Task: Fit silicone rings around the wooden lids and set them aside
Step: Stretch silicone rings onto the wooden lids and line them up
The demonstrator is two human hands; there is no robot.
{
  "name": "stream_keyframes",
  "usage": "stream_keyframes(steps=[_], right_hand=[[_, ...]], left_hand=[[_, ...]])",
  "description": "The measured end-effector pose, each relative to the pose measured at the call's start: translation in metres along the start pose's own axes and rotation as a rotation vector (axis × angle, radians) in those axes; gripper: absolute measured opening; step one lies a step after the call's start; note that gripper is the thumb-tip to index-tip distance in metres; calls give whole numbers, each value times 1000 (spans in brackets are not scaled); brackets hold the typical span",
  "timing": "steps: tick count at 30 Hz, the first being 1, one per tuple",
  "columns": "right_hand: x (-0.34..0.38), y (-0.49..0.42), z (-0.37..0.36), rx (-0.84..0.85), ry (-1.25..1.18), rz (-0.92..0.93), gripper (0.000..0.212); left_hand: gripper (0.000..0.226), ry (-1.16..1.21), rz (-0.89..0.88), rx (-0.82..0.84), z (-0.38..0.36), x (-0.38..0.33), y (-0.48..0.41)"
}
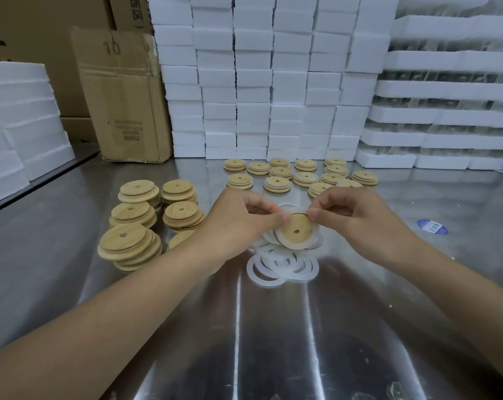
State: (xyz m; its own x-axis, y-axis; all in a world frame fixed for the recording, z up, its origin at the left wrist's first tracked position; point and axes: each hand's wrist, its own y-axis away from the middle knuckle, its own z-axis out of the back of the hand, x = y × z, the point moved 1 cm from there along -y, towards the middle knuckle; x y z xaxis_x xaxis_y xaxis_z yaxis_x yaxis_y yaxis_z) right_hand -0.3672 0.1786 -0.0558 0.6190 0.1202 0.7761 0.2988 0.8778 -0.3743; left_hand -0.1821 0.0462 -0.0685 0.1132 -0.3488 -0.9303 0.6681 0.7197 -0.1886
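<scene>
Near counter: bare steel between forearms, free elbow room. Loose silicone rings heaped just under hands. Step in hand: seating ring on wooden lid, held above heap. Left hand and right hand pinch ring at lid's top edge, fingers narrow, curled. Ring looks mostly on. Next probably: press top arc home, then carry lid to finished lids beyond, open gap just ahead of hands. Bare lid stacks left, well apart. Foam blocks wall off far edge.

Steel table, stacked foam blocks
</scene>
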Motion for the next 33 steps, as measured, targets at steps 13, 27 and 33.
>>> stream_keyframes(steps=[13,27,33], right_hand=[[3,-3,9,98,20,-29,10],[-6,-5,13,152,-12,-46,8],[-6,-5,13,170,-34,-81,8]], left_hand=[[17,-20,22,98,12,-6,-3],[11,-47,-12,124,23,1,-8],[15,-74,16,130,25,-1,-8]])
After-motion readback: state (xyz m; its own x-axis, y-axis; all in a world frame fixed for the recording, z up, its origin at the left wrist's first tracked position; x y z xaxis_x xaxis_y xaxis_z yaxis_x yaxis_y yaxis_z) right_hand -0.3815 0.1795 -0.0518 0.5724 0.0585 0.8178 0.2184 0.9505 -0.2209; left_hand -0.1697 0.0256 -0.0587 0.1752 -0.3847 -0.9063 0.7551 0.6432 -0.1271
